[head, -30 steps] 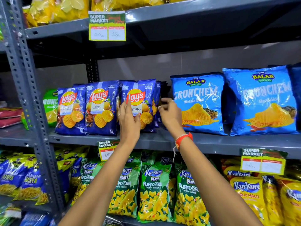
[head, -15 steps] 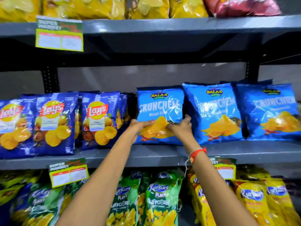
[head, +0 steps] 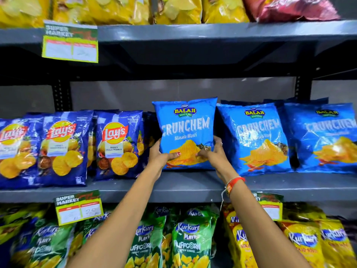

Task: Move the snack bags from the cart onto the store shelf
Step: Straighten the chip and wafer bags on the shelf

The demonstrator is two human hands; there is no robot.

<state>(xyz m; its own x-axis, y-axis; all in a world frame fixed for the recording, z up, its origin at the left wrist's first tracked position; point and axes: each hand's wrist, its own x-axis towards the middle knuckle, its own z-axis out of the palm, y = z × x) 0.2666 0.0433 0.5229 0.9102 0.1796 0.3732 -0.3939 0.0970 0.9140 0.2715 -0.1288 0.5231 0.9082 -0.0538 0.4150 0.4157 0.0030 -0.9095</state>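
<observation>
- Head camera view: both hands reach up to the middle shelf (head: 189, 187) and grip one light-blue Crunchem bag (head: 186, 132) by its lower part.
- The left hand (head: 159, 155) wraps the bag's lower left edge; its thumb (head: 173, 155) lies across the front over the printed wafer picture, while the other fingers curl round behind the bag and are hidden.
- The right hand (head: 215, 153) clasps the lower right edge in the same way, thumb on the front near the printed spice heap, remaining fingers out of sight behind. An orange wristband (head: 234, 182) circles this wrist.
- The two thumbs nearly meet at the middle of the bag's front; both hands are closed on the bag.
- The held bag stands upright, its bottom edge at or just above the shelf board; I cannot tell if it touches. It sits higher than its neighbours.
- Its print reads "BALAJI WAFERS", "CRUNCHEM", "Masala Masti".
- Just to its right stand two more Balaji Crunchem bags (head: 257, 136) on the same shelf, the nearer one close beside the right hand.
- To its left stands a row of dark-blue Lay's bags (head: 116, 146); the nearest reads "INDIA'S MAGIC MASALA".
- A tag (head: 70, 41) reading "SUPER MARKET" hangs from the upper shelf; a similar tag (head: 78, 206) hangs from the middle shelf's edge. Their prices are unreadable.
- Below, green Kurkure Playz Puffcorn bags (head: 187, 242) and yellow Kurkure bags (head: 303, 244) fill the lower shelf; yellow bags (head: 116, 8) line the top one.
</observation>
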